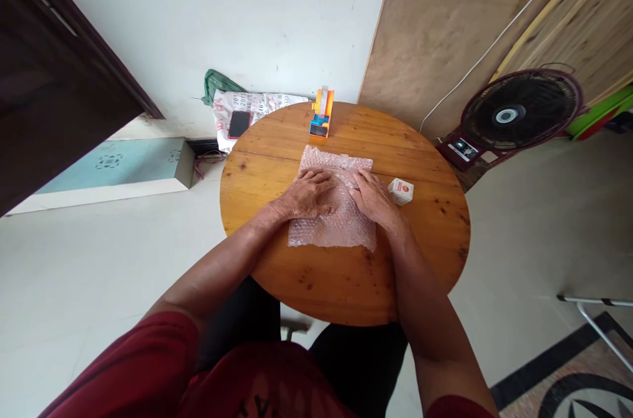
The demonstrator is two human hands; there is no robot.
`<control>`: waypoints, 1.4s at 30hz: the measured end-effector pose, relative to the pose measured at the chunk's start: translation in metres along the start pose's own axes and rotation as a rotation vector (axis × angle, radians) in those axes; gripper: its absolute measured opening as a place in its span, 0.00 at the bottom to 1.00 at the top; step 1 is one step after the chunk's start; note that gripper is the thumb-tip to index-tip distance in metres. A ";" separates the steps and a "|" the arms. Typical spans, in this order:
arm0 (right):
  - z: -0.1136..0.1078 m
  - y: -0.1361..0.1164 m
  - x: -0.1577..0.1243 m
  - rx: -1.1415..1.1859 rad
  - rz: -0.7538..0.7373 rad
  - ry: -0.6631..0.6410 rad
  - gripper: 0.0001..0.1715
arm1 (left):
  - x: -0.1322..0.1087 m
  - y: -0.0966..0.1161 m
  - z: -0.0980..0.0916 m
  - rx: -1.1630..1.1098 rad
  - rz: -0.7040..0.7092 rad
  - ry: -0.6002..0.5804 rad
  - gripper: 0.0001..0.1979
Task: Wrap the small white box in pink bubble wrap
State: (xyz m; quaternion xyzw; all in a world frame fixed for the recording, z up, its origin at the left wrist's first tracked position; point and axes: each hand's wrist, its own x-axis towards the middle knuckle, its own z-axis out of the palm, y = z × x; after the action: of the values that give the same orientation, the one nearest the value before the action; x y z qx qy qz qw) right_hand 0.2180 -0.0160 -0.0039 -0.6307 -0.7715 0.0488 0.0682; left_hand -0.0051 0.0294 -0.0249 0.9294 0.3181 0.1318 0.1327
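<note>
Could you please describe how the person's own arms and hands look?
The left hand and right hand are ungloved, and no watch or bracelet shows on either wrist. The forearms are uncovered; dark red short sleeves cover the upper arms, with no markings visible on them.

The bubble wrap (341, 228) is dotted, the table (321, 279) orange-brown.

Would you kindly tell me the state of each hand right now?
Left hand: open, lying palm down on the bubble wrap, grasping nothing visible.
Right hand: open, resting on the bubble wrap's right side, grasping nothing visible.
</note>
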 end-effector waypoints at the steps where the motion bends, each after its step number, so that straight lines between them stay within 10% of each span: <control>1: -0.001 0.000 0.000 0.000 0.001 -0.005 0.29 | 0.000 -0.001 -0.001 0.009 -0.021 0.001 0.35; 15: -0.021 -0.020 -0.008 0.014 -0.147 0.069 0.21 | -0.002 0.008 -0.009 -0.014 0.023 -0.035 0.31; 23: -0.044 0.017 -0.019 0.047 0.147 0.262 0.20 | -0.002 0.005 -0.007 -0.029 0.036 -0.018 0.31; 27: -0.047 0.049 -0.031 0.018 0.243 0.089 0.40 | -0.002 0.005 -0.007 -0.028 0.036 -0.019 0.31; 32: -0.047 0.064 -0.032 0.019 0.362 0.053 0.31 | -0.002 0.005 -0.007 -0.025 0.028 -0.021 0.31; 38: -0.063 0.025 -0.029 0.430 0.226 0.471 0.37 | -0.002 0.004 -0.006 -0.038 0.025 -0.026 0.31; 42: -0.062 -0.023 -0.033 0.542 0.021 0.355 0.38 | -0.002 0.006 -0.006 -0.049 0.031 -0.014 0.31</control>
State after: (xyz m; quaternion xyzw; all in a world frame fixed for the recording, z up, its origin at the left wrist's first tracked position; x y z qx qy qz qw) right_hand 0.2127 -0.0540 0.0598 -0.5962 -0.6998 0.1423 0.3667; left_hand -0.0054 0.0248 -0.0174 0.9316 0.2994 0.1352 0.1556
